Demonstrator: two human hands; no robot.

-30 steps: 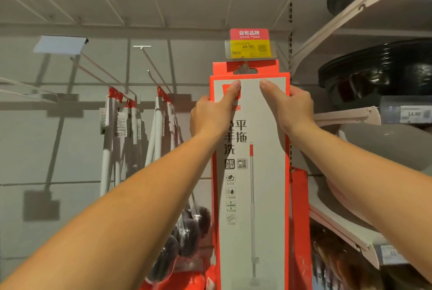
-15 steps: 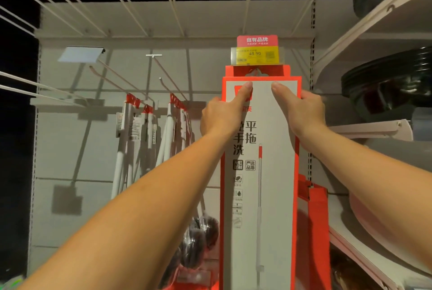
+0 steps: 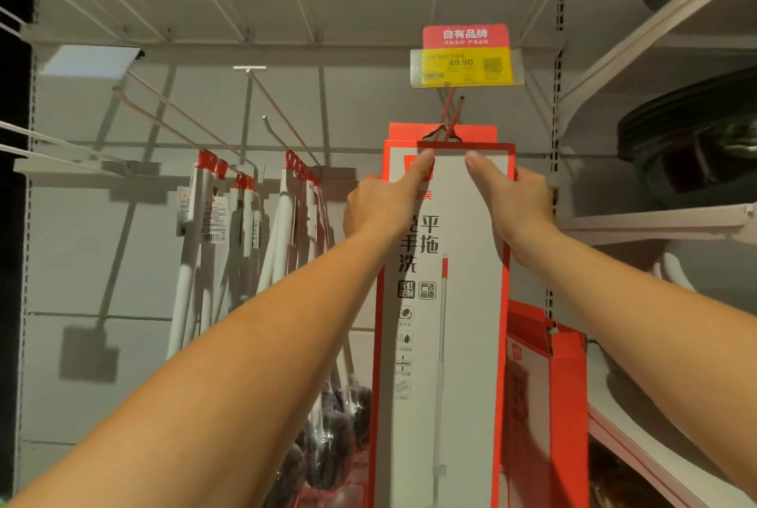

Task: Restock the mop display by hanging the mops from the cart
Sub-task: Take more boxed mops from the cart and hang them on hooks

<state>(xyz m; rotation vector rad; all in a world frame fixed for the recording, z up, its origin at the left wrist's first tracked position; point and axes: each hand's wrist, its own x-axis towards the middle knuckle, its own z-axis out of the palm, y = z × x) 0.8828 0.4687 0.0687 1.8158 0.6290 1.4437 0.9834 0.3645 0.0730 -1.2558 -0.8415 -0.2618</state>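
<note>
My fingers (image 3: pixel 422 163) clasp the top of the boxed mop (image 3: pixel 446 343). Each thumb presses flat on its white face, and the rest curl round the red edges, left hand (image 3: pixel 381 208) on the left side and right hand (image 3: pixel 520 200) on the right. The box hangs upright, high against the far panel. Its red hang tab (image 3: pixel 442 132) sits at the twin-prong hook (image 3: pixel 452 110) under the yellow price tag (image 3: pixel 463 67).

I would keep the box level, check both prongs are through the cut-out (whether it is fully seated I cannot tell), then slide it back. Bare mops (image 3: pixel 286 229) hang on pegs to the left, well apart. A second red box (image 3: pixel 549 384) stands just to the lower right, near enough to catch a corner. The right-hand shelf (image 3: pixel 655 220) limits my elbow room.
</note>
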